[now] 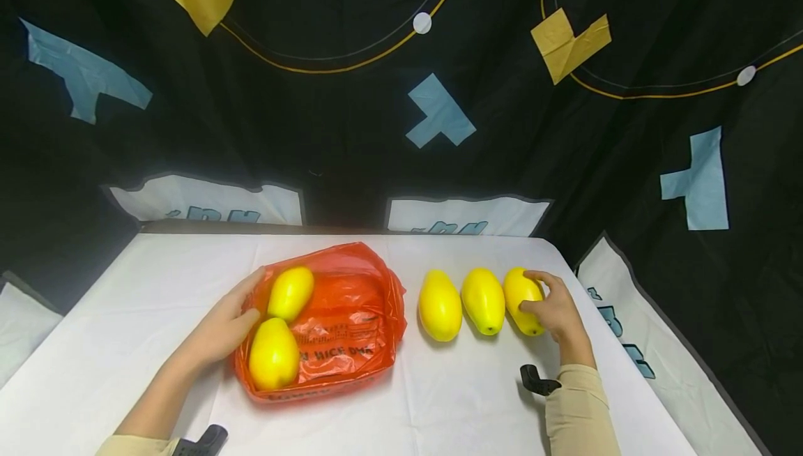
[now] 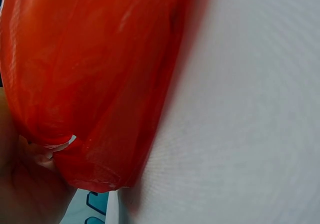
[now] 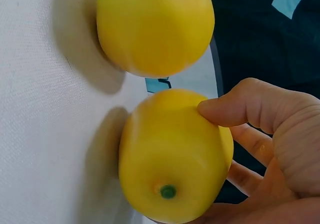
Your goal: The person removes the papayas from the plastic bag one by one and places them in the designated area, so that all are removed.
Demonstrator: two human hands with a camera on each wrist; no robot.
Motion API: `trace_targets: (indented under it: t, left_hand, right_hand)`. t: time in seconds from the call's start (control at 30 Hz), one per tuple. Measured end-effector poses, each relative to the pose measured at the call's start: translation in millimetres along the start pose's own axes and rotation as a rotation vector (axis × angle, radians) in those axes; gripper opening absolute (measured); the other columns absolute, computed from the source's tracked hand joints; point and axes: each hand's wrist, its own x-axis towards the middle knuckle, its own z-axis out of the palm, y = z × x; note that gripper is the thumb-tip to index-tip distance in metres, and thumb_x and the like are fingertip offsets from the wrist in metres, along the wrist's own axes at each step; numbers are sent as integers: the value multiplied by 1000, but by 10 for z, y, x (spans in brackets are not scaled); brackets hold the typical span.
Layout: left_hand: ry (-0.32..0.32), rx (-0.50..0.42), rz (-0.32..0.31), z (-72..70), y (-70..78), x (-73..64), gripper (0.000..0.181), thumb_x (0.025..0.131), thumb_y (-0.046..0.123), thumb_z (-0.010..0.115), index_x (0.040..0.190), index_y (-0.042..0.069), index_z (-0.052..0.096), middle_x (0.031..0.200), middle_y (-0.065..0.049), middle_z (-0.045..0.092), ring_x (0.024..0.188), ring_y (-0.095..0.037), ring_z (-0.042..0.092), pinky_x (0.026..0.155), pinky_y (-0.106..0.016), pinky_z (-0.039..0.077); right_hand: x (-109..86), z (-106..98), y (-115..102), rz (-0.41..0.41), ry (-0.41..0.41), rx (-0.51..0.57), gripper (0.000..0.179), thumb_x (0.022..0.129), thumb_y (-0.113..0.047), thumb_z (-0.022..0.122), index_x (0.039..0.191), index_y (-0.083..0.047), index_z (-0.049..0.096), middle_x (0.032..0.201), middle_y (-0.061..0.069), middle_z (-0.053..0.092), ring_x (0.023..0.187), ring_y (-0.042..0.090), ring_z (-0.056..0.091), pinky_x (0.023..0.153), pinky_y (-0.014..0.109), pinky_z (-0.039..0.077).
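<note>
Across the white table (image 1: pixel 464 393), three yellow fruits (image 1: pixel 482 301) lie in a row to the right of a red plastic bag (image 1: pixel 351 282), and the right hand (image 1: pixel 558 308) pinches the rightmost fruit (image 1: pixel 517 294) between thumb and fingers. Well apart from it, the left hand (image 1: pixel 221 327) grips the bag's left edge, beside two more yellow fruits (image 1: pixel 274 357) lying inside
</note>
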Motion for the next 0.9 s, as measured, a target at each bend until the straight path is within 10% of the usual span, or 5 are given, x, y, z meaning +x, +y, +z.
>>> trace_targets:
  t: [0.9]
  left_hand:
    - [0, -3, -9, 3, -2, 0, 69, 96, 2, 46, 156, 6, 15, 159, -22, 17, 144, -45, 14, 110, -67, 18]
  right_hand:
    - [-166, -62, -373, -177, 182, -84, 81, 77, -23, 79, 148, -25, 40, 156, 12, 26, 135, 42, 32, 102, 65, 38]
